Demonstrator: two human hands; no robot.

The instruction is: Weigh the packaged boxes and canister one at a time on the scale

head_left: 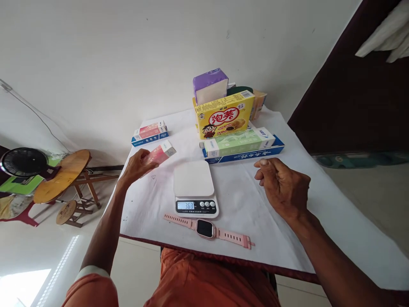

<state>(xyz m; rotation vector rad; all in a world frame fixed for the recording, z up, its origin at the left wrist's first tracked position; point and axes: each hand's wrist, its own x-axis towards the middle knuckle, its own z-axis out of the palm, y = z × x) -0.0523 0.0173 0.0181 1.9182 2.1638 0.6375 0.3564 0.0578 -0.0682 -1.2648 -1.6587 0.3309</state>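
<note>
My left hand (138, 165) grips a pink and white toothpaste-sized box (159, 154), lifted over the left side of the table and tilted up to the right. My right hand (283, 185) hovers right of the scale, fingers curled in and thumb against them, nothing showing in it. Between the hands stands a white kitchen scale (194, 181) with a bare platform; its lit display appears to read 363. In front of the scale lies a pink-strapped smartwatch (204, 229), strap spread out. Beyond my left hand, another pink box (150, 130) rests on a blue box (150, 140).
A yellow snack box (225, 117) stands at the back, with a purple-topped tissue pack (211, 85) behind it. Before it, a green box (238, 144) lies on a long blue box (246, 154). Left of the table are a wooden stool (68, 212) and a black fan (24, 162).
</note>
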